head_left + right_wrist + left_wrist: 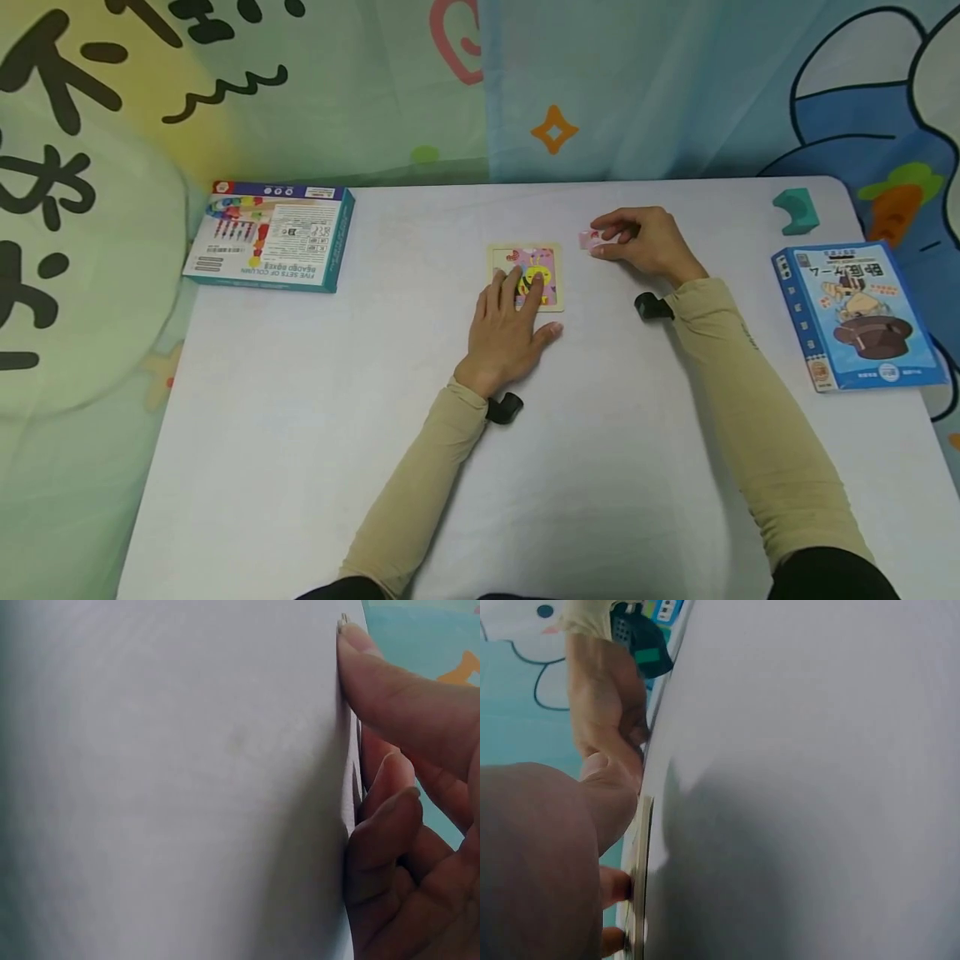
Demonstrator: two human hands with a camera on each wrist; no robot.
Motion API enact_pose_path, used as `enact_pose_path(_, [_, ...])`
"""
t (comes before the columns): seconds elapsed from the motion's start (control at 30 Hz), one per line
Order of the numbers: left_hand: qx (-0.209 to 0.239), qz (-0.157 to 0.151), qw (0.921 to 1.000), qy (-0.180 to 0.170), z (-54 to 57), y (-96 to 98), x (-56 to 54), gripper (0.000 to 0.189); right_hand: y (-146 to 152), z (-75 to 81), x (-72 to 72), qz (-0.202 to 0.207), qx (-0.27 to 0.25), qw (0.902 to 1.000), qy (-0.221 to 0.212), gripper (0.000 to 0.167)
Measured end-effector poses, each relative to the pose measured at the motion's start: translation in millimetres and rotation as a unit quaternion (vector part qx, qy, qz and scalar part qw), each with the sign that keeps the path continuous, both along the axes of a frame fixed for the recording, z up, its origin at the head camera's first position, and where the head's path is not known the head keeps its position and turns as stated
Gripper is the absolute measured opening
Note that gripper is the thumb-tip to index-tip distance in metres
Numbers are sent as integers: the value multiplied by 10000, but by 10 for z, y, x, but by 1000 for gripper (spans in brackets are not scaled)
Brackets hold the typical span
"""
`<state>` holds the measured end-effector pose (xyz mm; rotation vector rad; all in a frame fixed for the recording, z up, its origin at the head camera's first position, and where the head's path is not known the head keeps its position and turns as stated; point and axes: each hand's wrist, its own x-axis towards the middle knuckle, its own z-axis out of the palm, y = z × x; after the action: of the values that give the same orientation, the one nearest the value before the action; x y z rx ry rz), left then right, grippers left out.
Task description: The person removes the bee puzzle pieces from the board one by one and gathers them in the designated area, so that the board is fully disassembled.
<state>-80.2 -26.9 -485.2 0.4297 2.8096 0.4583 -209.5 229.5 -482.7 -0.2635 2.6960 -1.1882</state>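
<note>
A small square jigsaw puzzle (551, 255) lies on the white table, a yellow-and-black bee in a pink picture inside its pale wooden frame. My left hand (504, 337) rests on its near part, fingers straight and spread, covering some of the picture. In the left wrist view the fingertips touch the board's thin edge (640, 900). Just right of the frame, my right hand (648, 243) pinches a pink puzzle piece (587, 240) low over the table. Its thumb (390, 686) meets the thin edge of the piece in the right wrist view; the fingers cover most of the piece.
A teal-edged game box (266, 237) lies at the back left of the table (300, 417). At the right stand a blue box (862, 317) with a hat picture and, behind it, a teal curved block (797, 211). A printed curtain (637, 92) hangs behind the back edge.
</note>
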Motion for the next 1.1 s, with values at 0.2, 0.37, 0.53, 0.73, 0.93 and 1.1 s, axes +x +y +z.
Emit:
enact_pose_path(0.2, [167,38,9997,-191,12,-59,-45,69,3,17,-4,-2,27,10000,12,35])
enact_pose_path(0.37, [128,104,9997,-179,31,-46,-39,69,-6,34,1,0,32,10000,-10,35])
enact_pose_path(0.53, [62,98,9998,-143,33,-32,-29,71,2,39,-8,7,77,9999,-67,38])
enact_pose_path(0.73, [72,104,9999,-103,36,-30,-15,69,35,30,-20,16,57,9999,-96,41])
enact_pose_path(0.93, [-149,140,9997,-119,55,-17,7,70,-19,63,-27,-19,2,10000,52,36])
enact_pose_path(1.1, [-306,149,9993,-153,49,-3,18,72,-192,146,-42,60,-36,9994,342,30])
